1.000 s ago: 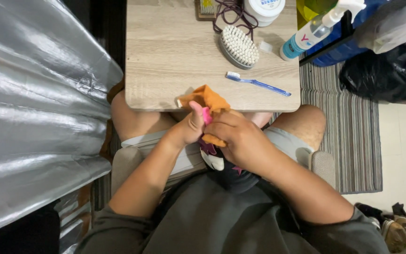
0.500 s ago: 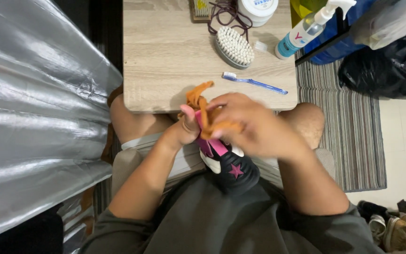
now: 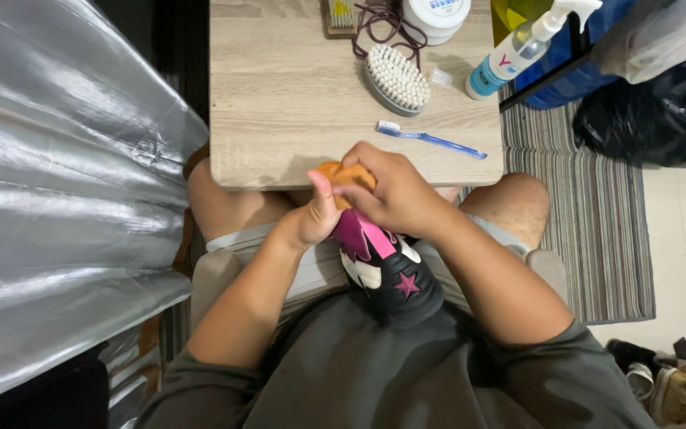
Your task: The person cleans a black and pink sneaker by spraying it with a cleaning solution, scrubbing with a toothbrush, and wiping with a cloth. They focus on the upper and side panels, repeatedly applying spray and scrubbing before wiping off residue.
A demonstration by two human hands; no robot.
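Wooden table (image 3: 295, 103) up front, with toothbrush (image 3: 430, 140) and scrub brush (image 3: 395, 78) lying on top. Down on lap, black and pink shoe (image 3: 387, 270). Left hand (image 3: 315, 216) gripping shoe. Right hand (image 3: 395, 191) now closed tight over orange cloth (image 3: 341, 172), earlier poking out more; rubbing the shoe, probably.

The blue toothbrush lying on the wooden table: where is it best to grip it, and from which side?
Probably grip the blue toothbrush at the bare middle of its thin handle, coming from above. It lies flat on the wooden table, its bristle head toward the oval scrub brush, with free space on both sides.
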